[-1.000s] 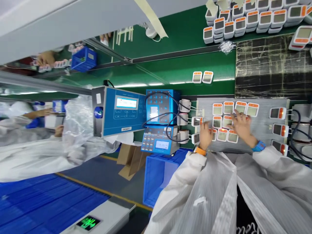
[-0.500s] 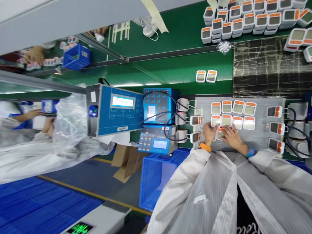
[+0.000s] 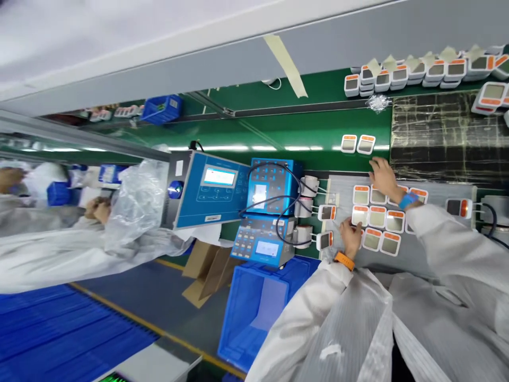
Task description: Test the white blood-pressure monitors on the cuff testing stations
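Note:
Small white display units with grey screens and an orange strip lie in rows on a grey mat [image 3: 421, 249]. My left hand [image 3: 350, 237] rests at the left end of the front row, fingers apart, touching or covering part of a display unit there. Beside it are a front-row display unit [image 3: 371, 240] and a middle-row display unit [image 3: 360, 216]. Stretched over the back row, my right hand [image 3: 384, 178] has open fingers and holds nothing. Its fingertips are just short of two display units, the nearer being the right display unit [image 3: 366, 144]. My right forearm hides part of the rows.
Blue test instruments [image 3: 212, 188] with black cables stand left of the mat. Clamped display units [image 3: 326, 213] line its sides. A dark wrapped block [image 3: 445, 135] lies behind, with stacked display units [image 3: 435, 71] beyond. A blue bin [image 3: 238, 313] sits below; a co-worker's hands [image 3: 98, 208] are far left.
My right hand has left the front row and reached forward toward the two separate display units. The front row shows more display units now. My left hand stays near its left end. The view has shifted.

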The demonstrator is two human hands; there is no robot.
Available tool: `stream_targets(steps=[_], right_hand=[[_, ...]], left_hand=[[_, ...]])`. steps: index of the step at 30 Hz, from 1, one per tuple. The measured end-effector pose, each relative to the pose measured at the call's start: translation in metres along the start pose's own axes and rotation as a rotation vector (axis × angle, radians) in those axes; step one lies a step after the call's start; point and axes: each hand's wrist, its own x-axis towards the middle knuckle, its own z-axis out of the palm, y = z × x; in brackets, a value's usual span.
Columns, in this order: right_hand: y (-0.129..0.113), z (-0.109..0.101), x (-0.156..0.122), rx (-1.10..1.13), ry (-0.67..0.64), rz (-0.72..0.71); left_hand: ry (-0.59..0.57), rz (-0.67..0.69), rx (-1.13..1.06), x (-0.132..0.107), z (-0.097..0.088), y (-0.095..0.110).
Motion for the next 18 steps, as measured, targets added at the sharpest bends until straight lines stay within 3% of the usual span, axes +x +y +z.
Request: stream_targets(steps=[4,6,9,13,15,18], right_hand=[[0.011,0.011,0.102,-0.016,-0.13,0.007],[0.008,0.019,0.129,-0.065,-0.171,0.0],[0.004,0.023,0.145,-0.146,-0.13,-0.049],[-0.002,0.015,0.126,-0.164,-0.089,-0.064],[-0.011,0.007,0.094,-0.143,-0.05,-0.035],[-0.025,0.0,0.02,-0.114,-0.03,-0.061]], left_hand=[[0.01,0.028,-0.047,-0.016,-0.008,-0.013],[-0.026,0.036,-0.056,-0.026,-0.013,-0.02],[-0.092,0.057,-0.076,-0.036,-0.02,-0.026],[-0.158,0.067,-0.083,-0.038,-0.025,-0.026],[-0.192,0.073,-0.078,-0.037,-0.028,-0.025],[-0.214,0.085,-0.05,-0.04,-0.034,-0.022]])
